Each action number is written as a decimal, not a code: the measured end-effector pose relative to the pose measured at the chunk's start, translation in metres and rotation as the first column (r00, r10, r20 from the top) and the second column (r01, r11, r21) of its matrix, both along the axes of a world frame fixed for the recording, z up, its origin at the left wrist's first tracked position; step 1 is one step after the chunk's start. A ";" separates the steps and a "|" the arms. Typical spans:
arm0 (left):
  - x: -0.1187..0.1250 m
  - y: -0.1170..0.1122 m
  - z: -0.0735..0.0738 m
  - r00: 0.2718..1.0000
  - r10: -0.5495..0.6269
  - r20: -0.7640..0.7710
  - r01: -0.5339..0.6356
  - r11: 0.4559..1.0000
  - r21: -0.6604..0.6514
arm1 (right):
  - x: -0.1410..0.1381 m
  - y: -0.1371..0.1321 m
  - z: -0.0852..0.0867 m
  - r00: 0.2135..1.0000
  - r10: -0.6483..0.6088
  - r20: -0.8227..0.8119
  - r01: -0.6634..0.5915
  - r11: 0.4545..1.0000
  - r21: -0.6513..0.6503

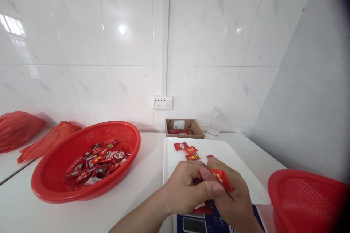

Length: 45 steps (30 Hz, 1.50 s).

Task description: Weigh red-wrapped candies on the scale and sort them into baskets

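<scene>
My left hand (188,189) and my right hand (235,198) meet low in the middle, above a white tray (232,153) that rests on a blue scale (202,222). Both pinch the same small red candy packet (220,178), fingers closed on it. Three more red packets (188,150) lie on the tray just beyond my hands. To the left stands a red plastic basket (54,174) holding several red wrapped candies (100,162).
A second red basket (308,198) sits at the right edge. A small cardboard box (183,128) and a clear plastic bottle (214,127) stand against the tiled wall under a socket (163,102). Red plastic bags (32,134) lie at the far left.
</scene>
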<state>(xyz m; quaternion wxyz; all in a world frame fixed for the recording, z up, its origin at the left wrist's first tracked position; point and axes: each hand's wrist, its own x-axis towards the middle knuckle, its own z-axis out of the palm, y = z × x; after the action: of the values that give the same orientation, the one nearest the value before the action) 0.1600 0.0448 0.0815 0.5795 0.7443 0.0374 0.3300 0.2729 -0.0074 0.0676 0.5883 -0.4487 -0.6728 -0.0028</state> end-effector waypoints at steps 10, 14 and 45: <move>0.006 0.005 -0.008 0.990 0.102 -0.099 -0.107 0.993 -0.053 | -0.001 0.007 0.000 0.973 -0.009 -0.232 -0.031 0.985 -0.169; 0.008 0.002 -0.007 0.985 0.133 -0.105 -0.139 0.989 -0.048 | -0.003 0.007 0.003 0.943 -0.092 -0.319 0.023 0.977 -0.213; 0.001 0.003 -0.003 0.971 0.205 -0.126 -0.222 0.964 -0.146 | -0.010 0.004 0.004 0.908 -0.025 -0.418 -0.073 0.974 -0.217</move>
<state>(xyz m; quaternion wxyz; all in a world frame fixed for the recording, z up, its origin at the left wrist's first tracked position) 0.1611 0.0479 0.0787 0.5952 0.7042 0.1753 0.3452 0.2629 -0.0037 0.0721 0.6633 -0.4948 -0.5327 0.1776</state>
